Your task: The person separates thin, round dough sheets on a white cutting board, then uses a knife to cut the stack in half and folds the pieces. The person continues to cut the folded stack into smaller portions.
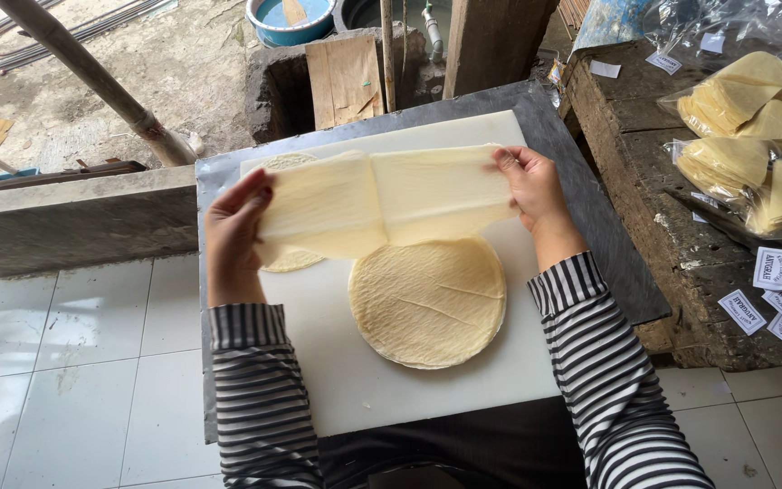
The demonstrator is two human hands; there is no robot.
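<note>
Held in the centre of the frame, above the white cutting board [337, 380]: a thin, pale, folded wrapper sheet [382, 201], long axis running left to right. Left hand [231, 243] pinching its left end, right hand [533, 188] pinching its right end, fingers [507, 161] closed on the edges, both equally near. Just below, a round stack of flat wrappers [427, 301], dry-looking, faintly creased. At upper right, bagged folded wrappers [753, 136] on a rough wooden counter [644, 181].
</note>
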